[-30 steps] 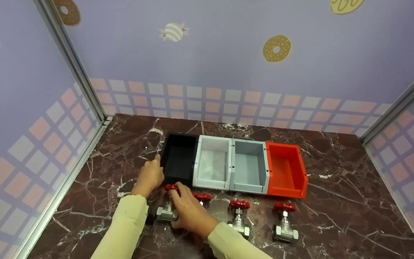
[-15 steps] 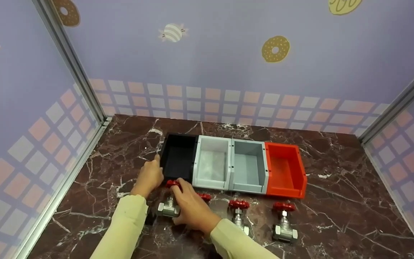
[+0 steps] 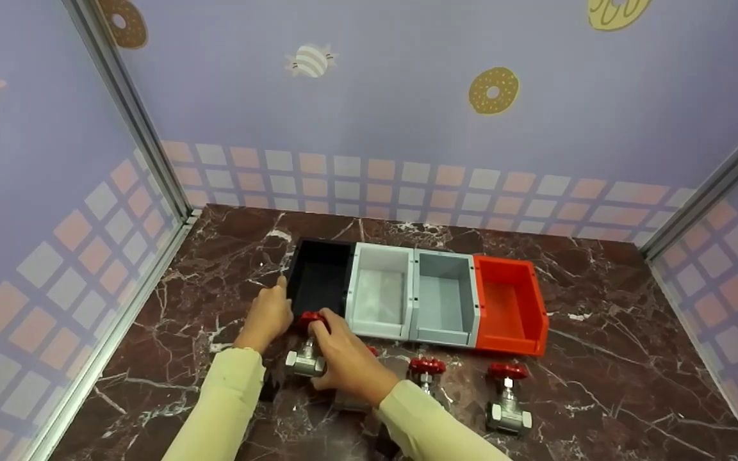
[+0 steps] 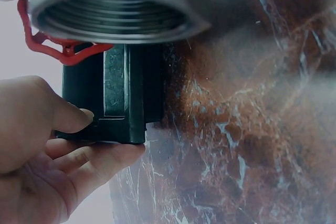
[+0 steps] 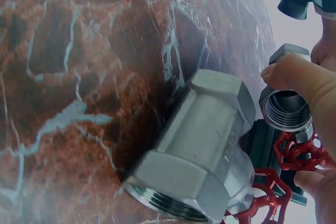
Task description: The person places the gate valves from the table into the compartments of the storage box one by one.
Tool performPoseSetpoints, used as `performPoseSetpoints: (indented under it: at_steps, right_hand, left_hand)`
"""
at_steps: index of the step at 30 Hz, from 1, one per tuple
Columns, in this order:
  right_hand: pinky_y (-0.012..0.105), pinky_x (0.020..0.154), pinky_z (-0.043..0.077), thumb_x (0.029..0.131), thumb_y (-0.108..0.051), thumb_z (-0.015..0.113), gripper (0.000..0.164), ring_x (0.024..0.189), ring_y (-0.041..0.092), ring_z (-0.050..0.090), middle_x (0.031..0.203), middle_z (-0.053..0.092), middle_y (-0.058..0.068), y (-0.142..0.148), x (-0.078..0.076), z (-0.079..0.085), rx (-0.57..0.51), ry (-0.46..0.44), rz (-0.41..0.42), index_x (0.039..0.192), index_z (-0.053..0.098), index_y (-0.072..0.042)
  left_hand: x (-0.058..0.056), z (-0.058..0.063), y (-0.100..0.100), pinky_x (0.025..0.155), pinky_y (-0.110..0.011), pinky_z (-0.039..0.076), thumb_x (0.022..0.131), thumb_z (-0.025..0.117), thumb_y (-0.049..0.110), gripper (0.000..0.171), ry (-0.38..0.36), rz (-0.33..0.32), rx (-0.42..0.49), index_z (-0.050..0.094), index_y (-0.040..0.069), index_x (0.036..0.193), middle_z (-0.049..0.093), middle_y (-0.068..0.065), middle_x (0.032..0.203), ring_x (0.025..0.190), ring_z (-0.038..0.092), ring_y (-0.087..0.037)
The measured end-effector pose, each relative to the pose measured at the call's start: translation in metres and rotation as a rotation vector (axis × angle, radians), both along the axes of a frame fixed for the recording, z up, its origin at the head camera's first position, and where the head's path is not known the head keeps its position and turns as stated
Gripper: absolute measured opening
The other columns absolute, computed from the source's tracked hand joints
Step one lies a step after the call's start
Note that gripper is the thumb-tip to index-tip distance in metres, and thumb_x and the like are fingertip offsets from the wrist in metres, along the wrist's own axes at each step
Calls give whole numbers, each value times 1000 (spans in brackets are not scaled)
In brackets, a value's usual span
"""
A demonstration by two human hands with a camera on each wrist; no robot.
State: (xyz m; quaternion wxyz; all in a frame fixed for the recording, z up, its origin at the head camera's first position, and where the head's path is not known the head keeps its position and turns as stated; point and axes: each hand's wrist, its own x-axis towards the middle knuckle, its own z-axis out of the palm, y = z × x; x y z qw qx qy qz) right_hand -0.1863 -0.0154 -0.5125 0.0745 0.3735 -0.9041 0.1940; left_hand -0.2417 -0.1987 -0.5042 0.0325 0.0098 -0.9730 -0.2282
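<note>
My left hand (image 3: pixel 268 314) grips the left side of the black bin (image 3: pixel 319 282). In the left wrist view its thumb lies on the bin's edge, with fingers round the outer side. My right hand (image 3: pixel 351 362) holds a metal valve with a red handwheel (image 3: pixel 305 363) just in front of that bin. The right wrist view shows its thumb on the held valve's threaded body (image 5: pixel 286 109). Another valve (image 5: pixel 194 140) lies close to this hand; in the head view the hand mostly covers it.
Joined to the black bin's right are a white bin (image 3: pixel 378 333), a grey bin (image 3: pixel 442 336) and an orange bin (image 3: pixel 511 346). Two more valves, one partly behind the right sleeve (image 3: pixel 426 366) and one farther right (image 3: pixel 508 413), stand on the marbled surface (image 3: pixel 612 358). Patterned walls enclose it.
My right hand has lifted the valve slightly and carried it forward and a little right, toward the black bin. The left hand keeps its place on the bin.
</note>
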Motion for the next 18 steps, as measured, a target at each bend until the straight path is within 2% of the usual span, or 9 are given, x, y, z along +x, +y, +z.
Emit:
performPoseSetpoints:
  at_steps: [11,18]
  right_hand:
    - [35,103,45,56,-28,89,79,128,31,48,139,43,20,2,-9,2,-15,-29,6,119,46,-9]
    - [35,104,44,55,-28,89,80,129,32,46,141,41,21,2,-13,7,-20,-36,0,119,46,-9]
  left_hand:
    - [0,0,0,79,-57,50,92,58,7,43,-12,5,-6,44,-6,131,64,-37,101,92,65,-51]
    - [1,1,0,78,-55,51,93,57,7,47,-3,-5,-7,43,-7,136,65,-35,102,91,66,-48]
